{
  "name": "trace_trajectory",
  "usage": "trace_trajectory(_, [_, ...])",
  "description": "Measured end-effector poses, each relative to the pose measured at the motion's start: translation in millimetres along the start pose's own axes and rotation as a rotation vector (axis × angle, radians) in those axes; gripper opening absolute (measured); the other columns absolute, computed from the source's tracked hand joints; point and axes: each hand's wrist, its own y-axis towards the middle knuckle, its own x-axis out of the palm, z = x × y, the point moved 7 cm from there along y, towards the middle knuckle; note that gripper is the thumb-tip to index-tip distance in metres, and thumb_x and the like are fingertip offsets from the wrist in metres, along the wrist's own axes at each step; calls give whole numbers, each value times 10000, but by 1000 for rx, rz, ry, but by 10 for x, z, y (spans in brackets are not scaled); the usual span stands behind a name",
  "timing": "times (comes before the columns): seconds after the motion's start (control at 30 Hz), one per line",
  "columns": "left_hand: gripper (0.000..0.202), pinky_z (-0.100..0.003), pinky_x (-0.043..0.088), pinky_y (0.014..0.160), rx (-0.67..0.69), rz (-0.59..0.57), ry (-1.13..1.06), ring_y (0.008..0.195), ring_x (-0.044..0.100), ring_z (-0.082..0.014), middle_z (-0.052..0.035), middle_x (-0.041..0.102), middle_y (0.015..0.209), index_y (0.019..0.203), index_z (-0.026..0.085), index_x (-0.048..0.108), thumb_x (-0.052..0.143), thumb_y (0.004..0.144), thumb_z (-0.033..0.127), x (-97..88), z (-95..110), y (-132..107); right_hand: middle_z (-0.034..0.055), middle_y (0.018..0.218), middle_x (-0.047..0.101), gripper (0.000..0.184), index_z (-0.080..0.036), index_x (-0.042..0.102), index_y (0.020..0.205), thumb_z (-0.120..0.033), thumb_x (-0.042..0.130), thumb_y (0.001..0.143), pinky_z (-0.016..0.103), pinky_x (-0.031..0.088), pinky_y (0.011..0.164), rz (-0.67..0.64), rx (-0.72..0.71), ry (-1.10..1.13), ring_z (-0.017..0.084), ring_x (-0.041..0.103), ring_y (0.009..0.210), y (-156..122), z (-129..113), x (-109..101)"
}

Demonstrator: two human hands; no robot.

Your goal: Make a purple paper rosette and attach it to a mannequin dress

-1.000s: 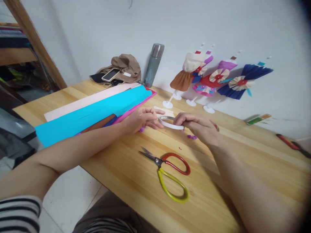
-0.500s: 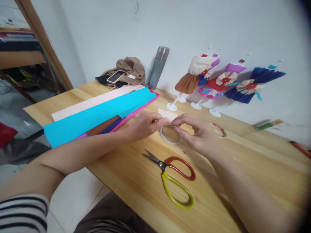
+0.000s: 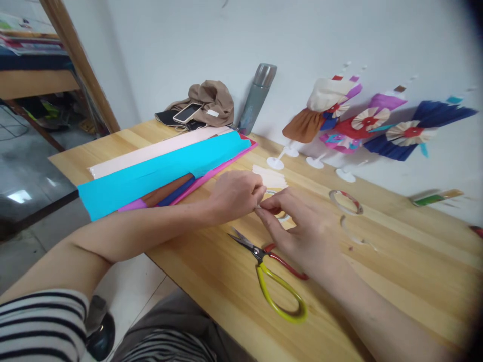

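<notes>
My left hand (image 3: 238, 197) is closed in a pinch, and its fingertips meet those of my right hand (image 3: 298, 226), which pinches too. Between them is a small pale bit, too small and covered to name. Just behind the fingers, partly hidden, a roll of tape (image 3: 284, 218) lies on the wooden table. Beyond it is a pleated cream paper piece (image 3: 268, 177). Nearer to me, scissors with one red and one yellow handle (image 3: 260, 254) lie with blades slightly apart; my right hand overlaps the red handle in view.
At left lie folded crepe paper sheets, the blue one (image 3: 158, 173) on top. A bottle (image 3: 257, 98), cloth (image 3: 213, 103) and phone (image 3: 187, 113) stand behind. Paper dresses on stands (image 3: 341, 118) line the wall. Another ring (image 3: 345, 202) and a curled strip (image 3: 354, 232) lie right.
My hands have come together, slightly lower, in front of the tape roll; my right fingers have left its rim. The cream paper shows more fully. A curled strip now shows at right.
</notes>
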Motion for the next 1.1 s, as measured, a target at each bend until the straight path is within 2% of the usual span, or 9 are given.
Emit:
trace_trajectory(0.17, [293, -286, 241, 557, -4, -44, 65, 591, 465, -124, -34, 610, 622, 601, 139, 592, 476, 865, 186, 43, 19, -9, 9, 640, 570, 195, -236, 504, 753, -84, 565, 859, 294, 421, 526, -3, -35, -13, 158, 559, 582, 3, -37, 49])
trace_trajectory(0.27, [236, -281, 316, 589, 2, -93, 87, 695, 573, -159, -65, 701, 766, 713, 131, 669, 495, 863, 189, 92, 28, -5, -11, 615, 534, 220, -242, 479, 710, -50, 543, 796, 285, 404, 521, -22, 21, 43, 140, 523, 554, 8, 2, 58])
trace_trajectory(0.37, [200, -291, 370, 652, -14, -94, 172, 822, 625, -198, -79, 734, 902, 850, 135, 706, 512, 852, 185, 15, -39, 53, -21, 607, 547, 203, -242, 506, 673, -69, 565, 762, 287, 404, 538, -39, 219, 166, 132, 522, 555, -3, 200, 29])
trace_trajectory(0.47, [228, -293, 373, 665, -101, -129, 291, 866, 630, -203, -83, 734, 957, 915, 141, 720, 505, 844, 162, -192, -237, 153, -13, 614, 581, 147, -241, 573, 654, -177, 627, 776, 297, 397, 546, 29, 521, 364, 141, 526, 572, -67, 526, -4])
trace_trajectory(0.57, [163, -277, 350, 623, -169, -349, 409, 802, 614, -188, -79, 717, 859, 805, 132, 724, 569, 802, 182, -310, -457, 205, -5, 589, 590, 157, -235, 620, 644, -315, 702, 750, 287, 358, 512, 104, 796, 601, 134, 497, 540, -168, 796, 77])
trace_trajectory(0.67, [161, -255, 354, 609, -183, -520, 389, 744, 592, -160, -49, 694, 769, 763, 140, 721, 586, 800, 219, -285, -569, 195, -5, 539, 564, 258, -227, 624, 602, -414, 781, 685, 280, 327, 494, 87, 926, 801, 120, 469, 514, -221, 872, 245])
trace_trajectory(0.8, [208, -278, 363, 613, -156, -555, 413, 795, 607, -194, -90, 718, 872, 849, 122, 734, 586, 823, 266, -92, -618, 185, -7, 518, 557, 289, -217, 639, 585, -425, 837, 614, 276, 297, 490, 51, 985, 918, 104, 448, 498, -257, 852, 380])
trace_trajectory(0.93, [213, -283, 372, 639, -162, -549, 424, 893, 620, -227, -123, 719, 997, 910, 118, 722, 601, 813, 264, 88, -708, 194, -10, 522, 565, 278, -213, 636, 581, -405, 827, 641, 275, 300, 503, -3, 973, 957, 103, 452, 504, -270, 833, 434])
trace_trajectory(1.1, [104, -255, 371, 609, -186, -560, 253, 806, 622, -183, -65, 724, 864, 783, 142, 700, 631, 753, 214, 202, -816, 224, -20, 519, 577, 294, -203, 630, 591, -412, 831, 637, 261, 315, 499, -8, 961, 968, 95, 460, 497, -274, 857, 438])
